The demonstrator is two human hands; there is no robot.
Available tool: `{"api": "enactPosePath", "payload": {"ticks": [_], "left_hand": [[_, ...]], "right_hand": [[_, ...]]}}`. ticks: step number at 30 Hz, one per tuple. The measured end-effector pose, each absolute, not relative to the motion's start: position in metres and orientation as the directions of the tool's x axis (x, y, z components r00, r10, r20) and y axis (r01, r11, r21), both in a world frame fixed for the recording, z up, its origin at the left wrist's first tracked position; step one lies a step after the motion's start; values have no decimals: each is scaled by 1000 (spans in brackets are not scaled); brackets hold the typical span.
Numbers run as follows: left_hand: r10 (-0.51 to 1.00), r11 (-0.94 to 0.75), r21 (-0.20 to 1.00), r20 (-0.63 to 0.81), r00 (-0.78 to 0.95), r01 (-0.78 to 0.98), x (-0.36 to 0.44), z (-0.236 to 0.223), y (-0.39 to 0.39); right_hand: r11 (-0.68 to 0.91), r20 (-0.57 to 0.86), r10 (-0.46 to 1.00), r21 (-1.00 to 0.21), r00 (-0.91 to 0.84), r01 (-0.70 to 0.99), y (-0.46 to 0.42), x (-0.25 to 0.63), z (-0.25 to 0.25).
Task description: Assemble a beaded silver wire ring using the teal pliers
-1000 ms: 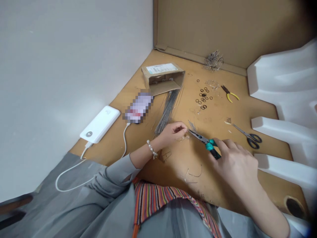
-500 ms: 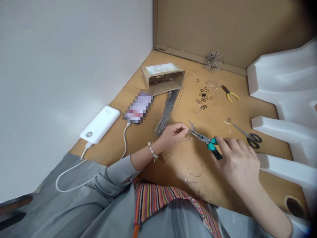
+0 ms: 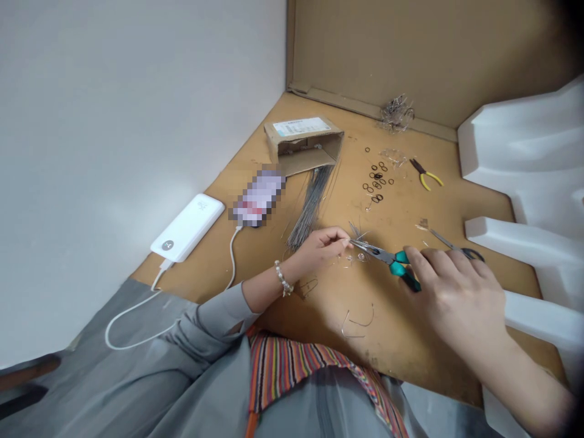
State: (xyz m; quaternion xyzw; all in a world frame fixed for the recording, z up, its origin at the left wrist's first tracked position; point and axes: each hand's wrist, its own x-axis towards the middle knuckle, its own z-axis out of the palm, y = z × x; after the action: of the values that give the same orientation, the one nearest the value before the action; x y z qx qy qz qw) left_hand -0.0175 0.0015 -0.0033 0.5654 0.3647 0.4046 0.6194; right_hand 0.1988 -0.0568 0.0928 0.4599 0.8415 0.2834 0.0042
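My right hand [image 3: 460,292] is closed around the teal-and-black handles of a pair of long-nose pliers [image 3: 382,254], whose jaws point left. At the jaw tips, my left hand [image 3: 326,246] pinches a thin metal wire [image 3: 362,236]; most of it is hidden by the fingers and jaws. A bundle of straight wires [image 3: 311,207] lies behind my left hand. Small bent wire pieces [image 3: 360,257] are on the table just under the pliers, and more bent wires [image 3: 354,328] lie nearer to me.
An open cardboard box [image 3: 305,146] stands behind the wire bundle. Black rings [image 3: 376,182], yellow-handled pliers [image 3: 426,174] and scissors [image 3: 449,242] lie farther right. A tangled wire heap [image 3: 396,114] sits at the back. Left are a phone [image 3: 259,198] and a white power bank [image 3: 188,227]; white foam [image 3: 502,234] borders the right.
My right hand and the pliers have moved a little to the right and turned slightly; the hand now covers part of the scissors. My left hand keeps its pinch at the jaw tips.
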Motion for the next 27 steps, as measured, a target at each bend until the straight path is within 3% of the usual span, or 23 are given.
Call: {"api": "enactPosePath", "payload": {"ticks": [16, 27], "left_hand": [[920, 97, 984, -33, 390, -147, -15, -9, 2], [926, 176, 981, -139, 351, -76, -11, -11, 4]], "right_hand": [[371, 239, 808, 505, -539, 780, -58, 192, 97], [329, 152, 872, 523, -466, 786, -57, 184, 94]]}}
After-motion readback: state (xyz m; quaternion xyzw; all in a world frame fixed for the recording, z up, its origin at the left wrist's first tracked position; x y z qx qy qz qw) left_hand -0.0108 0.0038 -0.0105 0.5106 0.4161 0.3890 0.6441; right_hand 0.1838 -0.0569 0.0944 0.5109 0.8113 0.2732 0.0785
